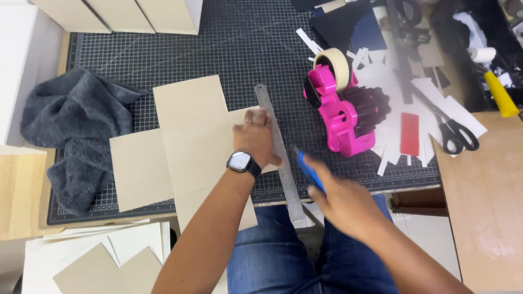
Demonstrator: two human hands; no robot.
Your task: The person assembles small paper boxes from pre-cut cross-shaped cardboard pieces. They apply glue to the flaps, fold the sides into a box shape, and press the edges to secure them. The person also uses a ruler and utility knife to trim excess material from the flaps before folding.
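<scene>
A cross-shaped piece of tan cardboard (190,136) lies on a dark gridded cutting mat (218,49), reaching past the near edge of the bench. The left hand (255,136), wearing a wristwatch (241,162), presses flat with fingers spread on the cardboard and on a steel ruler (279,149) along its right side. The right hand (340,196), blurred, is closed around a blue knife (309,170) just right of the ruler. A pink tape dispenser (340,111) stands further right, black scissors (455,130) beyond it, a grey cloth (76,125) toward the left edge
</scene>
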